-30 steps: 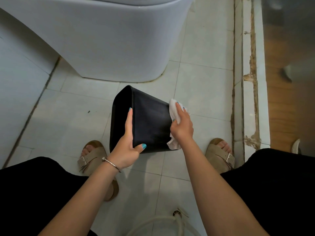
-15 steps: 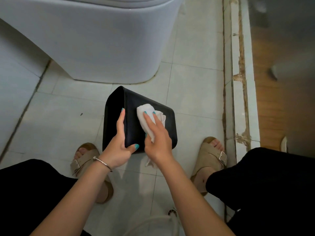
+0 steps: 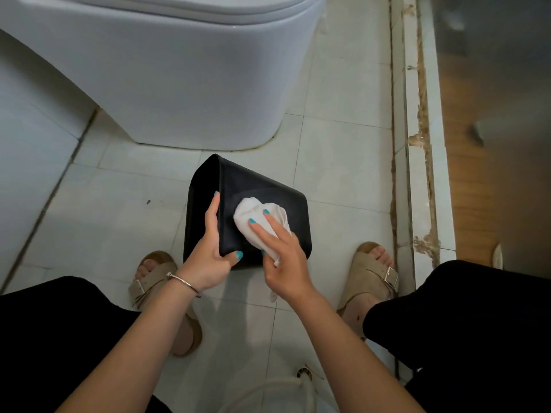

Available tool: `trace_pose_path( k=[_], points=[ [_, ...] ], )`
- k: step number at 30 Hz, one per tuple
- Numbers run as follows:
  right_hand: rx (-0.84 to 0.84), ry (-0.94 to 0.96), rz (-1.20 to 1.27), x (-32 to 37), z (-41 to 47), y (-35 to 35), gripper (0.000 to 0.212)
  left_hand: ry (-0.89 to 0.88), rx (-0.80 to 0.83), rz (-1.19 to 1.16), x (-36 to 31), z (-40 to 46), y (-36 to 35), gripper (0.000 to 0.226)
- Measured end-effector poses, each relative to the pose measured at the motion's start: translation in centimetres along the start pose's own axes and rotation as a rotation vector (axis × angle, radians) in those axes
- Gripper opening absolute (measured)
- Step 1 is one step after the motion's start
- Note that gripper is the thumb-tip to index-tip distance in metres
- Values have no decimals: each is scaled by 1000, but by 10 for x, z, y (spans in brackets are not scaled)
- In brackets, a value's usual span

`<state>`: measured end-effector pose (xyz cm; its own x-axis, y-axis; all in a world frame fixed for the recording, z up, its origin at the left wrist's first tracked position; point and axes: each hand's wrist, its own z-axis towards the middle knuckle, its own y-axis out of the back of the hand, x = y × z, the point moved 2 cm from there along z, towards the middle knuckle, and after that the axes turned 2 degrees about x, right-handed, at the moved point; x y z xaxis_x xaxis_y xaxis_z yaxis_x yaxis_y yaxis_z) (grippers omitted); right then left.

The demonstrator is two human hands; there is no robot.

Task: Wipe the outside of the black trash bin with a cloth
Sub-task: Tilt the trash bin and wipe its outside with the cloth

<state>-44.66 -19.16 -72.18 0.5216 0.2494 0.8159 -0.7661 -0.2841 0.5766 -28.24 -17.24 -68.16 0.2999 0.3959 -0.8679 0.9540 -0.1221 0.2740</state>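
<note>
- Two hands are on the black trash bin, which you hold tipped on its side above the tiled floor, its open mouth turned to your left.
- Your left hand grips the bin at its rim: the fingers lie stretched along the rim edge, while the thumb curls round the near lower corner and clamps it.
- Your right hand holds the white cloth against the bin's upward-facing outer wall; two fingers lie straight on top of the cloth and press it down, and a tail of cloth is gathered under the palm and hangs out below it.
- Most of the bunched cloth sits just ahead of your right fingertips, close beside your left fingers, with a narrow strip of black wall between them.
- Beyond your fingers stands a white toilet, its base near the bin's far corner but apart from it.
- Below your wrists, your feet in tan sandals rest on the floor either side of the bin.
- A thin bracelet circles your left wrist.
- Far to the right of your right fingers runs a chipped white threshold.
</note>
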Motion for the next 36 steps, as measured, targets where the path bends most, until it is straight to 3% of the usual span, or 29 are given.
trace_pose_path(
  k=[16,22,29,36],
  points=[
    [-50,-447,-113,-112,-3,25,76,24,35,-27,3,2,7,111],
    [-272,-686,195,-105,0,29,70,-18,52,99,-4,3,21,110],
    [-271,-579,302,-56,11,33,68,-39,159,448,-27,6,33,108],
    [-315,-586,343,-30,-9,19,72,-50,170,549,-38,15,30,106]
  ],
)
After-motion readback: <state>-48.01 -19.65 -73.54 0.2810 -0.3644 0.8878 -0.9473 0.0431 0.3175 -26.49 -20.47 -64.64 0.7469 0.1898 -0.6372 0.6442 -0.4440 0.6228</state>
